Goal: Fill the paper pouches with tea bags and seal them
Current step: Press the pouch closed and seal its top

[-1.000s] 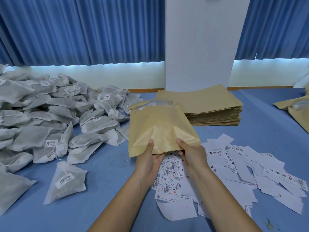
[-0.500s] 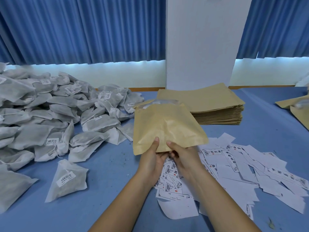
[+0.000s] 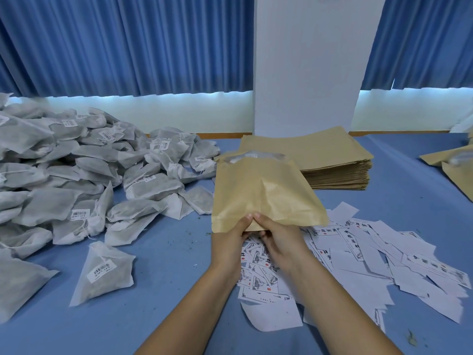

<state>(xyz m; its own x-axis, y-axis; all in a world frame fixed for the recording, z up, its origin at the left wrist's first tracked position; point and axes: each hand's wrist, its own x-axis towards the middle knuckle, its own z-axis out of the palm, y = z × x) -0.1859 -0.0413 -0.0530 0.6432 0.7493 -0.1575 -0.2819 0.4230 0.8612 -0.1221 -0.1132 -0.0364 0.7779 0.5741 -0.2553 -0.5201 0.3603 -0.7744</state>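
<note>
Thumbs side by side, almost touching, pressed on top of the paper pouch (image 3: 263,193) at its 6 o'clock edge. The other fingers curl underneath.

Left hand (image 3: 230,243) and right hand (image 3: 281,242) both pinch that edge, and the pouch is lifted off the blue table (image 3: 158,290) at centre view.

Pouch mouth points to 12 o'clock and gapes slightly, showing a clear lining. The front is creased and bulging. I cannot see the contents.

Beneath my hands, and spreading toward 4 o'clock, lie scattered printed slips (image 3: 371,254).

At 8 o'clock a lone tea bag (image 3: 105,271) lies apart. From 9 to 11 o'clock there is a heap of tea bags (image 3: 89,165) with barcode tags.

At 1 o'clock, behind the held pouch, sits a stack of flat pouches (image 3: 327,157). More brown pouches (image 3: 455,160) lie at 2 o'clock, by the frame's edge.
</note>
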